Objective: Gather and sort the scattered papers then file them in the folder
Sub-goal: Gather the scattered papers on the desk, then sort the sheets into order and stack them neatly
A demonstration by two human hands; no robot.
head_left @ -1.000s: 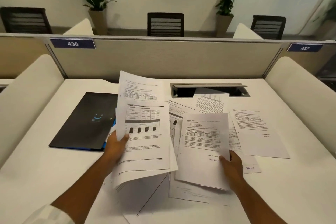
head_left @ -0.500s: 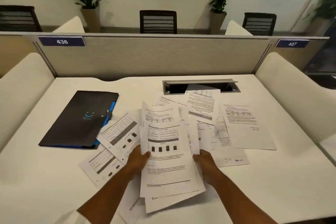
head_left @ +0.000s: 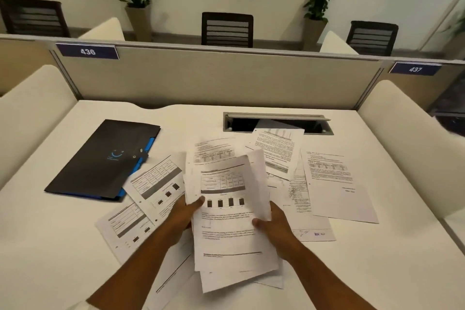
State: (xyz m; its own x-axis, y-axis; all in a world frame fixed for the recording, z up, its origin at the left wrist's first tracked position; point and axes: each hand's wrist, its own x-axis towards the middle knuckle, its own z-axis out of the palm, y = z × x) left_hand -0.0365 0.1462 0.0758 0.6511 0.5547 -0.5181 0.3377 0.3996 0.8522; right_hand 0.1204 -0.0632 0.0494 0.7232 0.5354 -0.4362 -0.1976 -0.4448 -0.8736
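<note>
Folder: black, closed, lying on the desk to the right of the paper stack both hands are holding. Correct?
Wrong on the side. In the head view the black folder lies closed on the desk to the left of the paper stack, not the right. The left hand and right hand do both hold that stack.

White desk point(head_left: 63, 246), cable hatch point(head_left: 278, 124) (lid open), two plants behind partition point(head_left: 226, 78).

Open-plan office: white surface point(head_left: 251, 113) bounded at 12 o'clock by a partition point(head_left: 226, 78) with numbered plates 436 point(head_left: 87, 51) and 437 point(head_left: 414, 69); cable hatch point(head_left: 278, 123); slatted chairs point(head_left: 227, 29) and potted plants point(head_left: 137, 0) beyond.
</note>
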